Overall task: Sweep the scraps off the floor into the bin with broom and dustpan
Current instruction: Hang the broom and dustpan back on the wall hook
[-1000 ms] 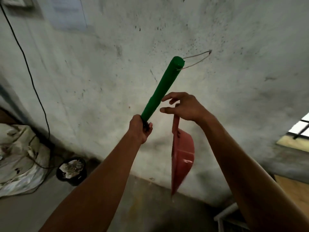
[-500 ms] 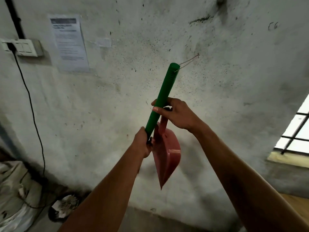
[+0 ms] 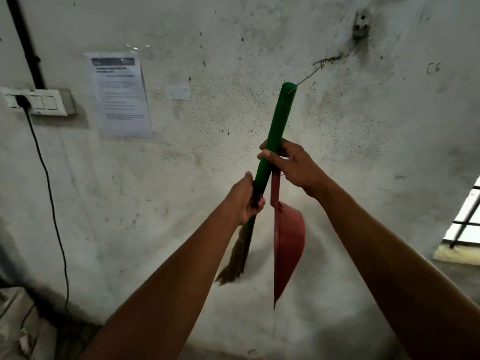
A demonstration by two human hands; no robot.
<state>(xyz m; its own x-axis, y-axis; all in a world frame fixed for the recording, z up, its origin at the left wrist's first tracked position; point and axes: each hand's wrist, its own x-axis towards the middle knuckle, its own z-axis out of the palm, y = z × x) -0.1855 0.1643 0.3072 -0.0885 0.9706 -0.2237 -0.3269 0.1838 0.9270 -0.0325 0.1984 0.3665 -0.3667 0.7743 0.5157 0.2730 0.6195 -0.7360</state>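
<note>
A broom with a green handle (image 3: 275,131) and brown bristles (image 3: 235,258) is held upright against a stained white wall. A thin string loop (image 3: 307,76) runs from the handle's top up to the wall. My left hand (image 3: 245,197) grips the lower handle just above the bristles. My right hand (image 3: 291,162) wraps the handle higher up and also holds the stem of a red dustpan (image 3: 287,245), which hangs down edge-on beside the broom. The bin is out of view.
A metal hook (image 3: 361,24) is fixed to the wall at upper right. A paper notice (image 3: 120,96) and a switch plate (image 3: 39,101) with a black cable (image 3: 52,203) are at the left. A barred window (image 3: 467,216) is at the right edge.
The view has tilted up along the wall, and the bin has dropped out of sight. My right hand, open beside the handle before, has closed around broom handle and dustpan stem. The broom stands more upright.
</note>
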